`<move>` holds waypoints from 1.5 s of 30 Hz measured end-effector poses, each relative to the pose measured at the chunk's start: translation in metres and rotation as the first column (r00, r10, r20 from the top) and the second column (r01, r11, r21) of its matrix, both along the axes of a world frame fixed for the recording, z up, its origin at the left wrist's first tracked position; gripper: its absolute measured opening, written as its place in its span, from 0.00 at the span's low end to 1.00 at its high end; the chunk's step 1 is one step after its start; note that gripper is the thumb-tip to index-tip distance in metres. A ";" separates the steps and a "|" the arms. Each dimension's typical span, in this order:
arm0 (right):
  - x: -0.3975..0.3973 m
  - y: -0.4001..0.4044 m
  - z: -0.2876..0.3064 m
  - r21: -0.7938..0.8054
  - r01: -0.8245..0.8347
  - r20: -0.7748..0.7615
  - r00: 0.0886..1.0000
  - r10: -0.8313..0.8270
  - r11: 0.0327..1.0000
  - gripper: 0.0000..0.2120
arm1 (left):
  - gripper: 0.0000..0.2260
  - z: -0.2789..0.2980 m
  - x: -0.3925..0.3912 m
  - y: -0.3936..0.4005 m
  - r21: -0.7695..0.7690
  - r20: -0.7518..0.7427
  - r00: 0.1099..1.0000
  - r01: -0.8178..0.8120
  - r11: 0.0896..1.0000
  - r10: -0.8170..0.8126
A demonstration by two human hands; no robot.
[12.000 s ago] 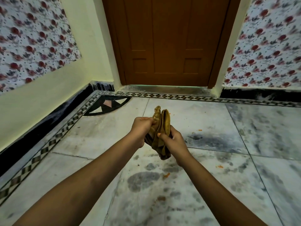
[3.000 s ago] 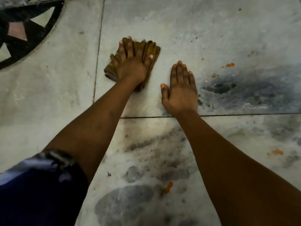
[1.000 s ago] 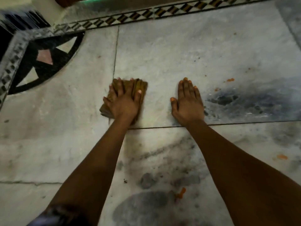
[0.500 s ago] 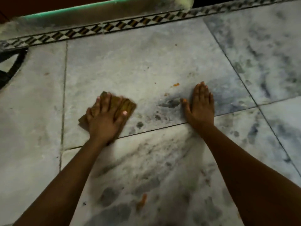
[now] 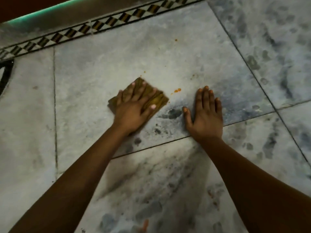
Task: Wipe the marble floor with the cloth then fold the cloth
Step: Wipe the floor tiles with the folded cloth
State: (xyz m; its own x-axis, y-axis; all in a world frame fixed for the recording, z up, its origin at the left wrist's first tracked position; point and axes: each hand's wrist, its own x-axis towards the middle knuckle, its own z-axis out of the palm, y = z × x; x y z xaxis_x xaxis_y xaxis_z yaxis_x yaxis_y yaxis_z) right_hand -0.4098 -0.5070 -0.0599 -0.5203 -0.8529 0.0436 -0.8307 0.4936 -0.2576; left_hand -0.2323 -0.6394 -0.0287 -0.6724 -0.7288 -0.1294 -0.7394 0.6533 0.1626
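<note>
Underfoot, grey-white marble floor (image 5: pixel 168 56) runs in large slabs with thin dark joints, veined and blotched with darker grey. One joint crosses slantwise just below both hands; another runs away toward the right edge. Along the far edge of the floor a checkered border (image 5: pixel 107 24) of small dark and pale pieces slants up to the right, and beyond it lies a grey threshold (image 5: pixel 67 14) with a greenish gleam along its far side. At the far left edge, a piece of dark inlay (image 5: pixel 6 73) curves out of sight.

Orange specks (image 5: pixel 177 90) sit on the slab just right of the cloth, with a smaller one farther off near the border. A dark smudge (image 5: pixel 171 113) marks the marble between the two hands.

On the middle slab, the cloth (image 5: pixel 158 100) lies flat, a mustard-brown folded pad. One corner points away toward the border, another toward the orange specks, so it sits like a diamond on the slab; its long axis runs from the near left to the far right.

The left hand (image 5: pixel 133 108) presses down on the cloth, fingers spread flat over it, not curled round it. The right hand (image 5: pixel 206 115) rests palm down on bare marble to the right of the cloth, fingers straight and together, thumb out toward the smudge, holding nothing.
</note>
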 end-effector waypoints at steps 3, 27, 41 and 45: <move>0.000 0.000 0.000 -0.001 0.005 0.000 1.000 -0.005 1.000 0.36 | 0.26 0.002 0.021 -0.024 -0.003 0.000 0.999 -0.038 0.999 0.038; 0.000 -0.001 0.000 -0.013 0.016 0.010 1.000 -0.016 1.000 0.35 | 0.29 -0.011 -0.046 -0.011 -0.064 0.008 0.998 -0.058 0.996 0.059; 0.000 0.000 0.001 -0.008 0.009 0.022 1.000 -0.008 1.000 0.35 | 0.25 -0.008 -0.100 -0.043 -0.014 0.015 0.986 -0.163 0.987 0.163; -0.003 0.000 0.002 0.011 -0.011 0.035 0.999 0.011 1.000 0.35 | 0.26 -0.006 -0.046 -0.002 -0.030 0.042 0.999 0.001 1.000 0.001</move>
